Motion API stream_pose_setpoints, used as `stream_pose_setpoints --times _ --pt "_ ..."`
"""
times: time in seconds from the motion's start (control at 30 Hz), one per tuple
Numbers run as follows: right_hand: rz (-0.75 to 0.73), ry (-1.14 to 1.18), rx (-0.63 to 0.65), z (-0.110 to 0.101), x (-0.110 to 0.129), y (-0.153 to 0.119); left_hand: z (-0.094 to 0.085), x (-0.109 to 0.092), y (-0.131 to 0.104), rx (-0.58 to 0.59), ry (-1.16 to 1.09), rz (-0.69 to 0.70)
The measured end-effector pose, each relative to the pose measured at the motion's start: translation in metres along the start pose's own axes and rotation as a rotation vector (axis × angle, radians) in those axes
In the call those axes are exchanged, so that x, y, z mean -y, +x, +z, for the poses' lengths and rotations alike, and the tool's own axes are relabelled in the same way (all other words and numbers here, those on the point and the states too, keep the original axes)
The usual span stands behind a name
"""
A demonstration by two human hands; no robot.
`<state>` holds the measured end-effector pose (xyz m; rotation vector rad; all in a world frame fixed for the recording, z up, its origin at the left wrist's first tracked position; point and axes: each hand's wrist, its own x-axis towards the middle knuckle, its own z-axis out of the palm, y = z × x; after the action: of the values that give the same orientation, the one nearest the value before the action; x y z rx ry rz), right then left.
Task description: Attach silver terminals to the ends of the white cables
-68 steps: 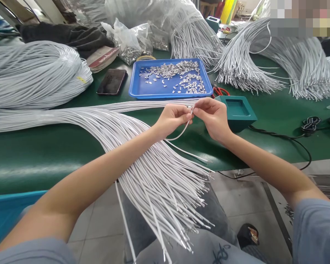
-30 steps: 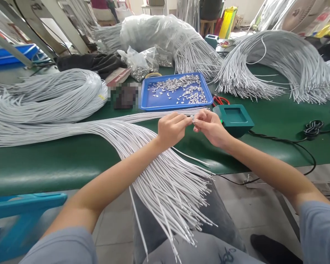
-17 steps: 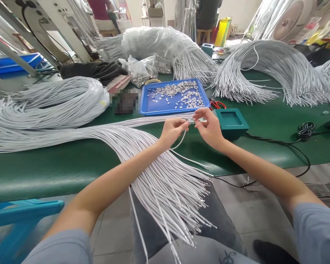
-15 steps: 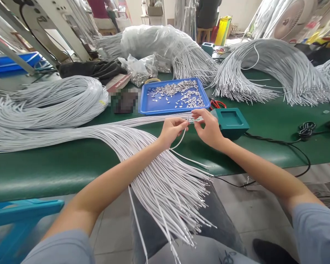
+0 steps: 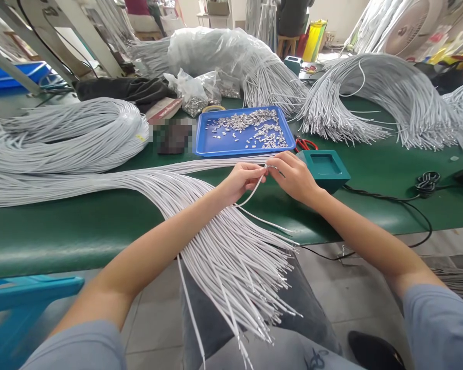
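Pinched in my left hand (image 5: 242, 181) is one white cable (image 5: 254, 191), held near its tip over the table. My right hand (image 5: 293, 173) meets it from the right, thumb and fingers closed at the cable's end; a small shiny piece shows between the fingertips. Below my left forearm a fan of white cables (image 5: 216, 241) hangs over the table edge, with metal-tipped ends. Just behind my hands lies a blue tray (image 5: 219, 145) with many small metal clips (image 5: 268, 134). A green box-shaped device (image 5: 326, 167) stands right beside my right hand.
Red-handled pliers (image 5: 306, 145) lie behind the green device. Coiled cable bundles (image 5: 85, 133) sit at left, and more bundles (image 5: 381, 77) at the back. A black cord (image 5: 386, 197) runs right. A blue stool (image 5: 27, 303) stands below the table at left. Two people are in the background.
My right hand has moved slightly left, and its fingers have closed in on the cable tip beside my left fingertips. The view has shifted slightly.
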<state>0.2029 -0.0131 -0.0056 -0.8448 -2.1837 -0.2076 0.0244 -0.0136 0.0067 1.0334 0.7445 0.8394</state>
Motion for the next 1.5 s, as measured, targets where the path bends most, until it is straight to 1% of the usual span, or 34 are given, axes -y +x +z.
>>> stream_pose_setpoints --times 0.13,0.2,0.27,0.3,0.37,0.43,0.47,0.53,0.6,0.63,0.67,0.7,0.73,0.8,0.83,0.87,0.93,1.0,1.03,1.1,1.2,1.3,1.4,1.5 --pt "-0.068 -0.061 -0.079 0.0 -0.001 0.0 -0.001 0.0 -0.001 0.016 0.001 -0.004" --pt "-0.1 -0.082 -0.11 -0.001 0.0 0.0 -0.001 0.002 -0.001 0.032 0.042 0.02" --pt "-0.115 -0.086 -0.138 -0.003 0.002 0.0 0.001 0.005 0.0 0.037 0.143 0.098" --pt "-0.111 -0.086 -0.144 -0.004 0.004 0.0 0.001 0.007 0.0 0.03 0.217 0.16" --pt "-0.066 -0.065 -0.133 -0.008 0.009 0.0 0.002 0.012 0.0 -0.016 0.406 0.33" --pt "0.055 0.05 -0.085 -0.011 0.014 0.001 0.0 0.017 0.001 -0.106 0.636 0.543" --pt "0.156 0.163 -0.051 -0.012 0.017 0.002 -0.001 0.019 0.001 -0.156 0.759 0.661" --pt "0.433 0.487 0.037 -0.013 0.022 0.006 -0.006 0.021 0.001 -0.223 0.977 0.872" --pt "0.712 0.816 0.14 -0.012 0.026 0.012 -0.011 0.023 0.002 -0.223 1.081 1.002" --pt "0.808 0.908 0.182 -0.012 0.026 0.015 -0.013 0.023 0.003 -0.214 1.077 1.022" --pt "0.856 0.917 0.21 -0.011 0.026 0.017 -0.014 0.023 0.005 -0.21 1.046 1.004" --pt "0.852 0.838 0.215 -0.011 0.025 0.02 -0.015 0.023 0.007 -0.216 0.994 0.949" --pt "0.808 0.68 0.202 -0.011 0.023 0.022 -0.015 0.023 0.008 -0.228 0.93 0.862" --pt "0.652 0.254 0.189 -0.013 0.016 0.024 -0.014 0.021 0.012 -0.24 0.8 0.631" --pt "0.577 0.057 0.223 -0.015 0.012 0.024 -0.012 0.021 0.013 -0.236 0.744 0.526" --pt "0.517 -0.098 0.299 -0.018 0.007 0.024 -0.011 0.019 0.013 -0.229 0.699 0.45" --pt "0.445 -0.282 0.524 -0.023 -0.001 0.024 -0.009 0.017 0.013 -0.215 0.645 0.379" --pt "0.411 -0.349 0.73 -0.028 -0.007 0.025 -0.008 0.016 0.013 -0.201 0.627 0.36" --pt "0.402 -0.359 0.795 -0.029 -0.009 0.027 -0.008 0.015 0.013 -0.191 0.622 0.35" --pt "0.393 -0.349 0.871 -0.032 -0.014 0.032 -0.009 0.016 0.013 -0.168 0.616 0.324" --pt "0.387 -0.317 0.933 -0.033 -0.018 0.04 -0.011 0.018 0.015 -0.16 0.588 0.266" --pt "0.376 -0.331 0.961 -0.032 -0.02 0.045 -0.011 0.021 0.018 -0.167 0.544 0.23" --pt "0.358 -0.367 0.957 -0.028 -0.017 0.044 -0.01 0.021 0.019 -0.171 0.507 0.226" --pt "0.345 -0.391 0.925 -0.026 -0.012 0.04 -0.009 0.02 0.019 -0.174 0.439 0.203"
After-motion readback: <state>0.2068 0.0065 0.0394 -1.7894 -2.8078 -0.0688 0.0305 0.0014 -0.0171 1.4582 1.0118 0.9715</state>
